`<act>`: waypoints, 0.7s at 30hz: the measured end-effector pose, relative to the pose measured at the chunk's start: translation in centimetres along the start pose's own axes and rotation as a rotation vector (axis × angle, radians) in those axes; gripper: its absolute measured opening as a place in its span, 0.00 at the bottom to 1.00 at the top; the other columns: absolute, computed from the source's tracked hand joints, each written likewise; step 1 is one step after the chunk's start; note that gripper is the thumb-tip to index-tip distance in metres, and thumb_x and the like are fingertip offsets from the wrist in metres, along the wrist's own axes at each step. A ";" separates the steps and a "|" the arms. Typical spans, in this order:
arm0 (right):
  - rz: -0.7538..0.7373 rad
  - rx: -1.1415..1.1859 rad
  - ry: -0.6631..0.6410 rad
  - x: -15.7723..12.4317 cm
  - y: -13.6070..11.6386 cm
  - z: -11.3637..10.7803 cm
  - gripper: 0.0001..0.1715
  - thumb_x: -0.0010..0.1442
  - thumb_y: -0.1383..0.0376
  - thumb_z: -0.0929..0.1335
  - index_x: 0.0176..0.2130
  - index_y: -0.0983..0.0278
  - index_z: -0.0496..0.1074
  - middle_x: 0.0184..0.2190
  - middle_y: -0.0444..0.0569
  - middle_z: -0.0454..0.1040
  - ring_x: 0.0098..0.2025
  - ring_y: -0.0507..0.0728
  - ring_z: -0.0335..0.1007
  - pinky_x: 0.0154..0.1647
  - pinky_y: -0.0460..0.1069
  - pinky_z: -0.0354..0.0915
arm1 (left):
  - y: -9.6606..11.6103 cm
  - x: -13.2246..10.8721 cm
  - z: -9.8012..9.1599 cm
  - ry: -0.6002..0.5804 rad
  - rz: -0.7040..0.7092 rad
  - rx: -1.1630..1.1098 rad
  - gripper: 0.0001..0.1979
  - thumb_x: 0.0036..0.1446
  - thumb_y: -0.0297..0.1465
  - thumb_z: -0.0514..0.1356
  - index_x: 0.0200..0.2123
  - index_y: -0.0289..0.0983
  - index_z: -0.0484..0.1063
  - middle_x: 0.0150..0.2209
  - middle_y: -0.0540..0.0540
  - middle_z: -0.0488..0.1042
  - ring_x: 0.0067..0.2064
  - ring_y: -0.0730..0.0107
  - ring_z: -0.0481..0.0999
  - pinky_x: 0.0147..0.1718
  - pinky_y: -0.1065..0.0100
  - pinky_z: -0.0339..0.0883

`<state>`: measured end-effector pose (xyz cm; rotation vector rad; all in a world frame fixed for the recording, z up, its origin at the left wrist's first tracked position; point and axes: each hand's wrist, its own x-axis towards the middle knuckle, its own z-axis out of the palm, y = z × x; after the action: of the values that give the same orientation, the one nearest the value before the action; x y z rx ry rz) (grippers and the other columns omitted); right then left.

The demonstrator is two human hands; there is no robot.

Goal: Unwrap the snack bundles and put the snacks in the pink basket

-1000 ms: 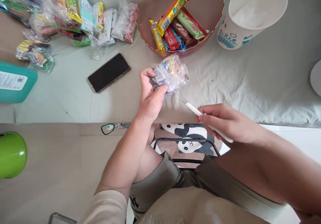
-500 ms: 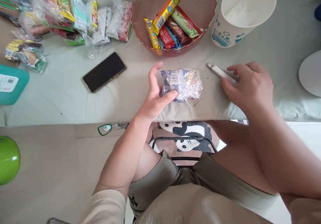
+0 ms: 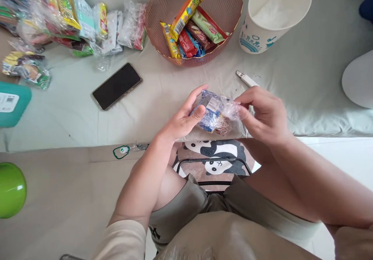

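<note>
My left hand is closed round the left side of a blue snack pack that is wrapped in clear plastic, thumb on top. At the pack's right end, my right hand pinches a crumpled bit of the plastic wrap between thumb and fingers. A barcode label shows on the upper face of the pack. Just beyond my right hand lies a white utility knife on the cloth, its near end hidden by my fingers.
A pink ribbed bowl with several wrapped snack bars stands at the back, beside a white paper bin with plastic inside. A phone lies to the left. Several plastic-wrapped snacks and a teal box are farther left.
My right hand has let go of the utility knife and moved left to the pack's wrap. The pack has been tilted and brought slightly nearer to me in my left hand.
</note>
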<state>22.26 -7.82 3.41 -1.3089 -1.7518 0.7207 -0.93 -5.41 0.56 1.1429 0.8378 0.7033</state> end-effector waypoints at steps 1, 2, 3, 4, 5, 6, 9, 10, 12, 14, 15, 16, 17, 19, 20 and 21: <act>0.108 0.045 0.018 0.0 -0.1 0.0 0.15 0.67 0.52 0.69 0.34 0.59 0.74 0.29 0.48 0.73 0.31 0.55 0.69 0.35 0.53 0.68 | 0.0 0.0 -0.1 0.005 0.005 -0.006 0.35 0.62 0.58 0.61 0.67 0.52 0.66 0.55 0.46 0.77 0.45 0.64 0.79 0.46 0.62 0.76; 0.210 0.102 0.044 0.0 -0.2 0.0 0.16 0.67 0.51 0.69 0.33 0.59 0.72 0.28 0.47 0.72 0.30 0.55 0.67 0.34 0.53 0.68 | 0.1 0.0 -0.1 0.006 0.004 -0.017 0.34 0.61 0.57 0.63 0.66 0.52 0.67 0.55 0.45 0.77 0.46 0.62 0.80 0.46 0.62 0.77; 0.298 0.171 0.077 0.1 -0.1 0.1 0.17 0.66 0.50 0.69 0.33 0.58 0.70 0.26 0.46 0.70 0.28 0.54 0.66 0.33 0.52 0.67 | 0.2 0.0 -0.2 0.003 -0.003 -0.032 0.34 0.60 0.55 0.65 0.65 0.51 0.68 0.55 0.45 0.77 0.47 0.61 0.80 0.45 0.63 0.77; 0.371 0.241 0.112 0.2 0.1 0.1 0.18 0.66 0.49 0.68 0.33 0.58 0.68 0.25 0.44 0.67 0.27 0.54 0.65 0.32 0.52 0.66 | 0.3 0.0 -0.2 -0.006 -0.018 -0.051 0.34 0.58 0.53 0.68 0.64 0.51 0.69 0.54 0.45 0.78 0.48 0.59 0.81 0.45 0.63 0.77; 0.437 0.302 0.137 0.4 0.3 0.2 0.18 0.66 0.48 0.68 0.33 0.57 0.66 0.24 0.43 0.66 0.26 0.53 0.64 0.30 0.51 0.66 | 0.3 0.0 -0.2 -0.020 -0.036 -0.074 0.34 0.57 0.51 0.70 0.63 0.51 0.70 0.54 0.45 0.78 0.49 0.58 0.81 0.45 0.63 0.78; 0.496 0.348 0.155 0.6 0.6 0.2 0.19 0.66 0.47 0.68 0.34 0.57 0.65 0.24 0.42 0.64 0.26 0.53 0.64 0.29 0.50 0.65 | 0.4 0.0 -0.1 -0.035 -0.053 -0.103 0.33 0.55 0.49 0.72 0.63 0.50 0.71 0.55 0.45 0.78 0.50 0.57 0.81 0.45 0.63 0.78; 0.581 0.383 0.192 1.0 1.4 0.3 0.16 0.68 0.47 0.66 0.40 0.56 0.63 0.29 0.43 0.70 0.29 0.53 0.71 0.31 0.50 0.66 | 0.6 0.1 0.1 -0.066 -0.088 -0.227 0.31 0.54 0.44 0.74 0.60 0.48 0.72 0.57 0.45 0.77 0.54 0.57 0.80 0.47 0.64 0.78; 0.551 0.376 0.197 1.0 1.5 0.3 0.15 0.68 0.48 0.65 0.43 0.56 0.63 0.34 0.45 0.74 0.33 0.54 0.75 0.33 0.50 0.69 | 0.6 0.2 0.1 -0.055 -0.098 -0.270 0.31 0.53 0.43 0.75 0.59 0.48 0.72 0.57 0.46 0.78 0.54 0.58 0.80 0.46 0.65 0.78; 0.417 0.357 0.230 0.8 1.4 0.4 0.13 0.69 0.52 0.64 0.47 0.55 0.63 0.45 0.49 0.78 0.43 0.57 0.80 0.41 0.53 0.72 | 0.5 0.4 0.2 0.005 -0.113 -0.338 0.33 0.50 0.41 0.75 0.59 0.50 0.71 0.54 0.48 0.78 0.50 0.61 0.82 0.41 0.67 0.78; 0.231 0.278 0.236 0.3 1.1 0.4 0.12 0.69 0.55 0.66 0.49 0.56 0.65 0.51 0.51 0.77 0.49 0.59 0.78 0.46 0.55 0.73 | 0.4 0.7 0.2 0.087 -0.105 -0.365 0.35 0.47 0.39 0.75 0.59 0.52 0.70 0.50 0.50 0.79 0.42 0.65 0.81 0.34 0.69 0.76; 0.127 0.206 0.197 0.1 0.9 0.5 0.12 0.67 0.56 0.67 0.49 0.56 0.67 0.51 0.52 0.77 0.49 0.60 0.78 0.48 0.56 0.72 | 0.3 0.8 0.2 0.121 -0.095 -0.368 0.34 0.47 0.38 0.75 0.58 0.52 0.70 0.48 0.51 0.78 0.39 0.67 0.80 0.31 0.70 0.74; 0.022 0.118 0.133 -0.1 0.7 0.6 0.14 0.66 0.57 0.69 0.50 0.57 0.68 0.50 0.53 0.77 0.49 0.61 0.77 0.49 0.57 0.72 | 0.3 0.8 0.2 0.147 -0.084 -0.367 0.33 0.47 0.38 0.74 0.57 0.52 0.70 0.47 0.51 0.78 0.37 0.68 0.80 0.29 0.71 0.73; -0.083 0.028 0.057 -0.3 0.5 0.7 0.16 0.64 0.58 0.70 0.51 0.57 0.69 0.49 0.54 0.78 0.49 0.62 0.76 0.49 0.58 0.72 | 0.3 0.9 0.3 0.167 -0.075 -0.363 0.32 0.48 0.38 0.74 0.56 0.51 0.71 0.46 0.51 0.78 0.37 0.69 0.79 0.29 0.71 0.73; -0.218 -0.111 -0.069 -0.5 0.4 1.1 0.20 0.62 0.60 0.72 0.54 0.59 0.71 0.44 0.53 0.80 0.46 0.62 0.76 0.49 0.59 0.71 | 0.4 0.9 0.5 0.201 -0.064 -0.355 0.29 0.49 0.40 0.74 0.53 0.49 0.71 0.45 0.51 0.77 0.38 0.68 0.80 0.31 0.70 0.74; -0.243 -0.158 -0.089 -0.5 0.4 1.4 0.21 0.62 0.62 0.72 0.54 0.59 0.71 0.41 0.51 0.80 0.44 0.62 0.76 0.47 0.58 0.71 | 0.5 0.9 0.6 0.217 -0.061 -0.351 0.28 0.50 0.41 0.74 0.52 0.48 0.71 0.45 0.51 0.77 0.39 0.68 0.80 0.32 0.70 0.74; -0.250 -0.193 -0.084 -0.6 0.4 1.6 0.18 0.63 0.63 0.71 0.53 0.59 0.73 0.37 0.50 0.79 0.41 0.61 0.75 0.45 0.58 0.71 | 0.5 0.9 0.7 0.233 -0.059 -0.347 0.27 0.50 0.41 0.74 0.51 0.47 0.70 0.44 0.50 0.77 0.39 0.68 0.80 0.33 0.69 0.75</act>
<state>21.16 -8.19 2.10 -1.1679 -2.0504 0.4812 0.13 -4.84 1.03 0.7316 0.8988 0.9046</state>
